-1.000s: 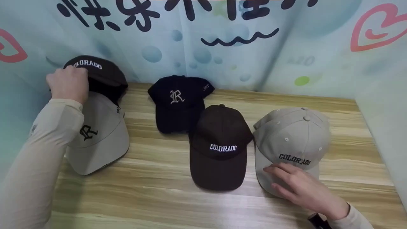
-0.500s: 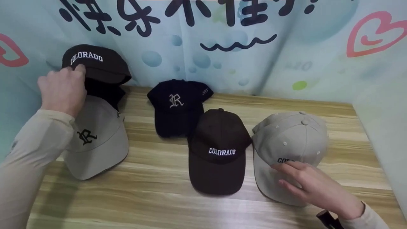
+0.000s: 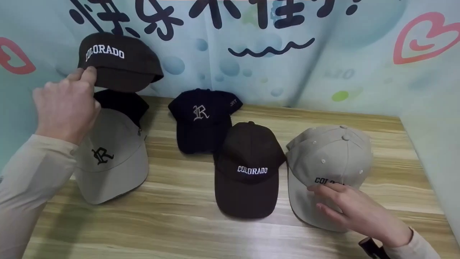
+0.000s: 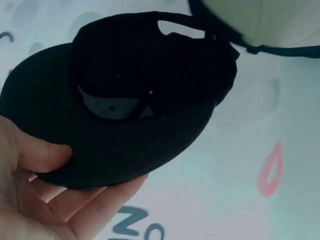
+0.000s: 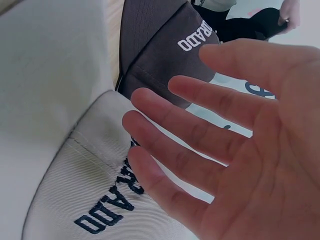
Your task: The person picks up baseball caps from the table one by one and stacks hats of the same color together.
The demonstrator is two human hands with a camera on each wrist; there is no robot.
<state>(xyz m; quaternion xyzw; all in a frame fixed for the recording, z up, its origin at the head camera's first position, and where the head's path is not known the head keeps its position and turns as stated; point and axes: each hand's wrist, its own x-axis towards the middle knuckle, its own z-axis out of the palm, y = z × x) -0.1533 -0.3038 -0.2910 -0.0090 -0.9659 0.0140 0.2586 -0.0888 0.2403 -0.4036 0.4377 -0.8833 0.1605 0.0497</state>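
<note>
Behind your striped table [image 3: 172, 230] hangs a pale blue cloth [image 3: 233, 81] with big dark writing [image 3: 264, 14] and pink hearts [image 3: 399, 48]. Your left hand [image 3: 66, 109] pinches a brown cap [image 3: 122, 68] by its brim [image 4: 125, 147], thumb under and fingers on top, in the air near a grey R cap [image 3: 124, 162]. Your right hand [image 3: 359, 210] has its fingers spread out over a grey COLORADO cap [image 3: 334, 154]; I can't tell if they touch it. Between those two grey caps lie a dark blue cap [image 3: 197, 126] and another brown cap [image 3: 248, 154].

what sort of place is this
Perhaps a small indoor booth or display set-up: a wood-grain tabletop, a printed fabric backdrop behind it, and several caps, most resting on the tabletop.
</note>
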